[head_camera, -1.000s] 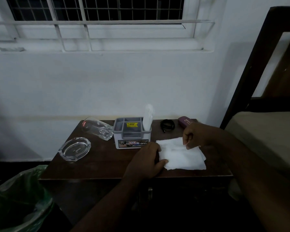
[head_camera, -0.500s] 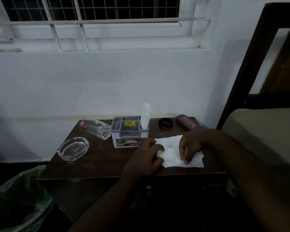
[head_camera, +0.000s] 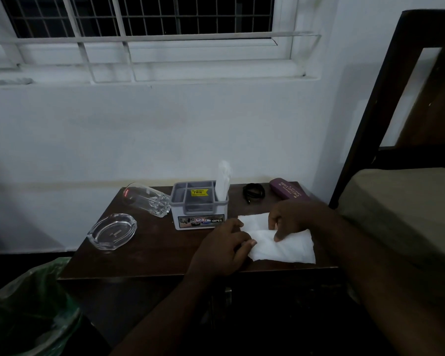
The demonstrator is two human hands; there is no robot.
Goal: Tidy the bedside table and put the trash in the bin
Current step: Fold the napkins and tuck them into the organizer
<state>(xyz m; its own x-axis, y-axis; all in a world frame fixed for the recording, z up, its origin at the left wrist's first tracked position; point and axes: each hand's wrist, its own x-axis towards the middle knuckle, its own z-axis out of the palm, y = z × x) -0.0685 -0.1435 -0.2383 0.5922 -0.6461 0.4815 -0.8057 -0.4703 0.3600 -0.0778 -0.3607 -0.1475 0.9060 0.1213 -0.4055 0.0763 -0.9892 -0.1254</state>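
A white tissue (head_camera: pixel 288 249) lies partly folded at the front right of the dark bedside table (head_camera: pixel 149 258). My left hand (head_camera: pixel 221 250) rests on the tissue's left edge, fingertips pressing it down. Over the tissue's middle, my right hand (head_camera: pixel 292 219) has its fingers curled down and pinches the fold. The bin (head_camera: pixel 23 314), lined with a green bag, stands on the floor at the lower left, below the table's left corner.
A drinking glass (head_camera: pixel 147 199) lies on its side at the back left, near a glass ashtray (head_camera: pixel 112 231). A grey organiser box (head_camera: pixel 199 209) holds an upright white tissue (head_camera: pixel 222 182). A black cord (head_camera: pixel 253 192) and a maroon spectacle case (head_camera: pixel 288 190) lie behind. The bed (head_camera: pixel 409 206) is on the right.
My right hand has drawn the tissue's far edge towards me, folding it over. My left hand has stayed on the left edge.
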